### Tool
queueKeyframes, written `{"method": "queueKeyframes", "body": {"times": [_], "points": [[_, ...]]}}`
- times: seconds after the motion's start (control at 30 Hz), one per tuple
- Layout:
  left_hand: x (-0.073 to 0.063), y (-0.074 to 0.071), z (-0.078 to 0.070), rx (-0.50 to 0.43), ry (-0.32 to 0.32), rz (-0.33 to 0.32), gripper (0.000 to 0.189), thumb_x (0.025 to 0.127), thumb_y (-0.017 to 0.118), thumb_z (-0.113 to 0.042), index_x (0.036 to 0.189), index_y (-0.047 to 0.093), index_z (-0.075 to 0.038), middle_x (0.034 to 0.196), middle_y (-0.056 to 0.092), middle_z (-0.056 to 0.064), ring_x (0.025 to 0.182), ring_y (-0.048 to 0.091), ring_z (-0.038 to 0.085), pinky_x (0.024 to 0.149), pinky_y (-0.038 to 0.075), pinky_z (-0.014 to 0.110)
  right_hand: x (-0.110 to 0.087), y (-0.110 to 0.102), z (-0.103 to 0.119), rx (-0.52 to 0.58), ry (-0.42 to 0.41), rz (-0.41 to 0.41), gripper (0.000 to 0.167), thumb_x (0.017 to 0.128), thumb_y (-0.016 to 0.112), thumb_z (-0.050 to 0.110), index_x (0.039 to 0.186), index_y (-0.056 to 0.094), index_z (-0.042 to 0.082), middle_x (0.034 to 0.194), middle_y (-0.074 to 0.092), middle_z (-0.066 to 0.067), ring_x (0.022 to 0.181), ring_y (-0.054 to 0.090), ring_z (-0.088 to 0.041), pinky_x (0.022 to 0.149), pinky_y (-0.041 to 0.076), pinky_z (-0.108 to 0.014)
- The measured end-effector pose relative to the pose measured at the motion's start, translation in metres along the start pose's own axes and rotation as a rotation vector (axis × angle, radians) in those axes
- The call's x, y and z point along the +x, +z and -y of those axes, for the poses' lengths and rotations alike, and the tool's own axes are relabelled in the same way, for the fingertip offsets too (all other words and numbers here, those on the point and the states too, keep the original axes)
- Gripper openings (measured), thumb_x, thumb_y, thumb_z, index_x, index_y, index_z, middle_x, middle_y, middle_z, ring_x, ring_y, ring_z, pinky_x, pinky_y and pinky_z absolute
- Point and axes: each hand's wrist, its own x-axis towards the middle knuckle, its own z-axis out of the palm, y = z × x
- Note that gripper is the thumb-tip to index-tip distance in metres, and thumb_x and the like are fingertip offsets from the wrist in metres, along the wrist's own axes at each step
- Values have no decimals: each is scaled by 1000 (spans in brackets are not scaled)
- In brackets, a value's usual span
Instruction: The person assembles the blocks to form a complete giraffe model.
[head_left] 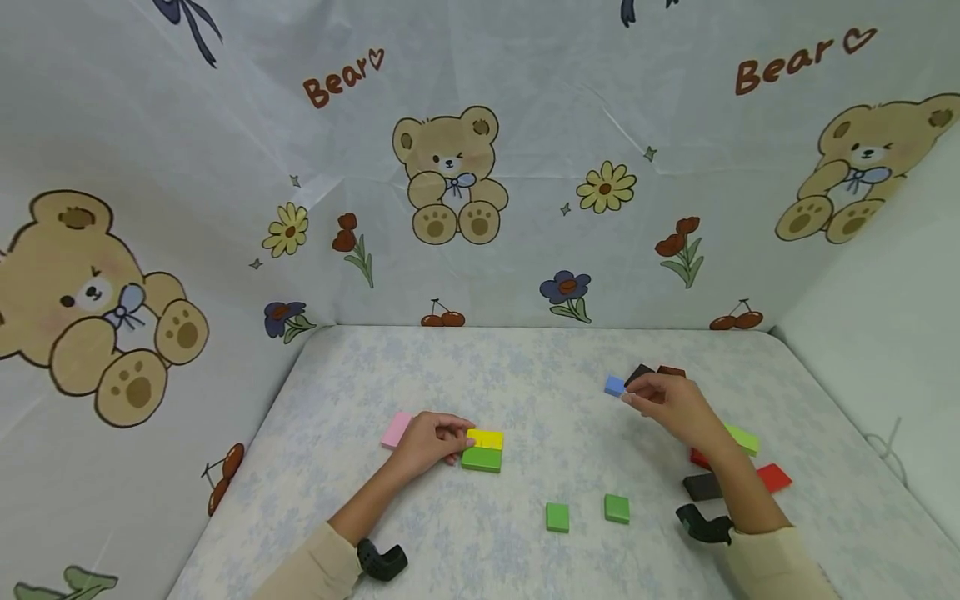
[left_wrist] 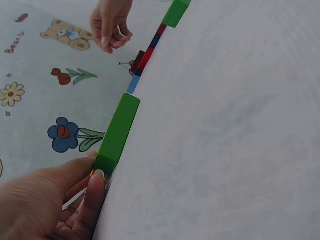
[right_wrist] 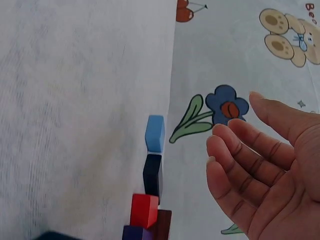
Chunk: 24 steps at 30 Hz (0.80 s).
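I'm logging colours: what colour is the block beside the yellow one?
Green block, clearest in the head view.

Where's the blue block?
The blue block is right of centre in the head view, left of a black block, near the right hand.

Open bench between yellow block and blue block, two small green blocks nearer, cloth wall behind

- We see a small screened-off corner; home or studio, we cannot tell.
- We face a pale sheet printed with bears, flowers and "Bear" lettering, nursery-like.
- We look onto a table, pale with faint blue patterning, closed in behind and on both sides.
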Motion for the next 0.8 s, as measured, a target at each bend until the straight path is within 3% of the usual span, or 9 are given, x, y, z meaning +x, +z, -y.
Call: {"method": "queueKeyframes", "body": {"times": [0.27, 0.57, 0.8], "points": [[1, -2, -2, 12, 13, -14, 24, 89, 81, -22, 111, 78, -12, 81, 69, 5, 60, 66, 18, 55, 59, 29, -1, -25, -25, -97, 84, -76, 28, 97, 72, 29, 110, 73, 3, 95, 74, -8, 86, 68, -23, 68, 55, -28], [2, -3, -1, 21, 30, -6, 25, 90, 80, -23, 112, 78, -10, 81, 70, 4, 60, 67, 18, 54, 59, 30, -7, -38, -55, -127, 198, -85, 41, 96, 71, 39, 112, 69, 1, 93, 70, -10, 87, 63, -28, 67, 54, -29], [-1, 0, -2, 34, 28, -2, 24, 90, 80, -22, 111, 78, -11, 80, 69, 5, 60, 66, 19, 54, 58, 29, -16, -41, -72, -159, 270, -42, 49, 93, 75, 37, 115, 66, -5, 92, 68, -13, 84, 59, -28, 65, 54, -31]]}}
